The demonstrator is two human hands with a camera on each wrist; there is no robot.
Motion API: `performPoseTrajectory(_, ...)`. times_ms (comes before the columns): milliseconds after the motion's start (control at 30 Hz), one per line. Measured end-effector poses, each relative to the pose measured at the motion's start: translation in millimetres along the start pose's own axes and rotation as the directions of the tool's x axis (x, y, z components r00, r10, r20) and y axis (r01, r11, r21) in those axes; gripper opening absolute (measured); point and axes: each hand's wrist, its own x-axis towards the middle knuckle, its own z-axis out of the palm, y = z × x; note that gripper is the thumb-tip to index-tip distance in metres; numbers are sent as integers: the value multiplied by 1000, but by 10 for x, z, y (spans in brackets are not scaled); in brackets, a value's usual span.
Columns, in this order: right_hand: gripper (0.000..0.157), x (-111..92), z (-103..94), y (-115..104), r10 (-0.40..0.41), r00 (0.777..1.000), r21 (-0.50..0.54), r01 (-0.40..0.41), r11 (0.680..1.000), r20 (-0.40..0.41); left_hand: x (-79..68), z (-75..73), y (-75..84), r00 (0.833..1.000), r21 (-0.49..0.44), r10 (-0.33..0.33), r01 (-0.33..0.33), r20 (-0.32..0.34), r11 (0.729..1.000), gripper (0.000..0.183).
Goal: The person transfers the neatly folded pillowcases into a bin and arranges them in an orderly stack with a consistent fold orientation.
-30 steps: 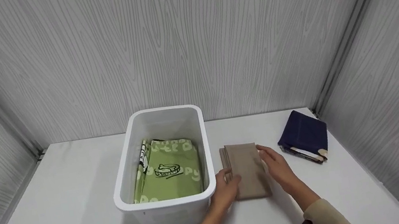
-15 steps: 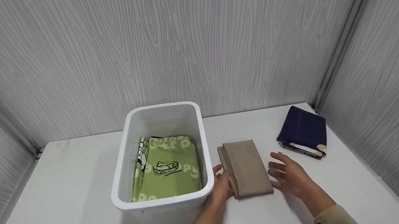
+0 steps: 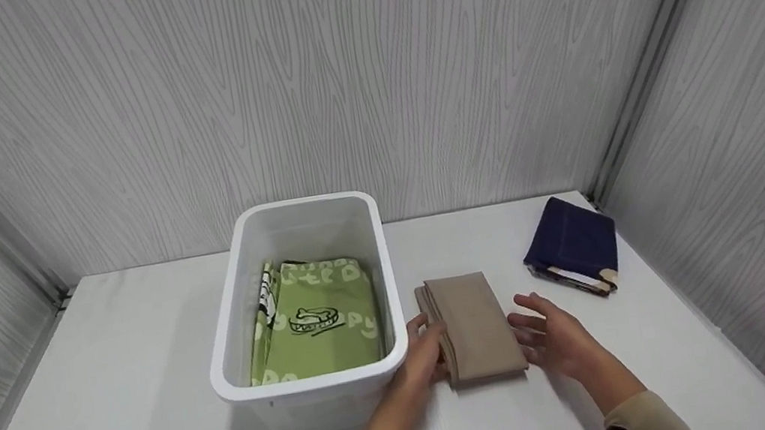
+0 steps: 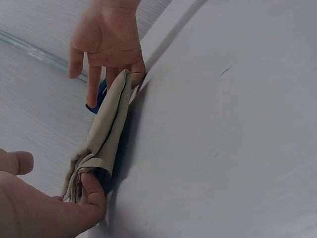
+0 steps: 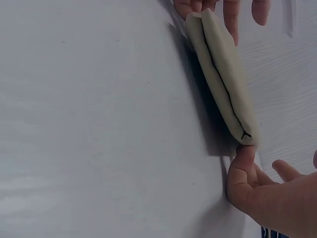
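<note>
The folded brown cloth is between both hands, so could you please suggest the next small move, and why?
I'd probably raise the brown cloth gently, because the left hand and right hand touch its opposite long sides and the white bin alongside is open on top.

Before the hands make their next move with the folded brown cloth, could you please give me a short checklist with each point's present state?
1. Brown cloth folded: ok, a compact rectangle, with layers showing along its left edge.
2. Left hand in place: ok, its fingers are at the cloth's left edge.
3. Right hand closed round the cloth: not ok, its fingers are spread at the right edge.
4. Cloth's whole underside clear of the table: cannot tell, shadow hides part of it.
5. Navy cloth out of the way: ok, apart from both hands.
6. White bin open on top: ok, with the green cloth below its rim.
</note>
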Motion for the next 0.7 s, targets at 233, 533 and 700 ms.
performPoseTrajectory(233, 62, -17, 23, 33, 30, 999, 14, -30, 999, 12, -56, -67, -29, 999, -13, -14, 14, 49, 1000, 70)
performPoseTrajectory(533, 64, -82, -23, 68, 35, 999, -27, -34, 999, 27, -92, -28, -31, 996, -51, -32, 37, 89, 998, 67)
performPoseTrajectory(700, 63, -80, -35, 55, 29, 998, -43, -26, 999, 64, -102, -5, 26, 993, -55, -68, 73, 93, 996, 67)
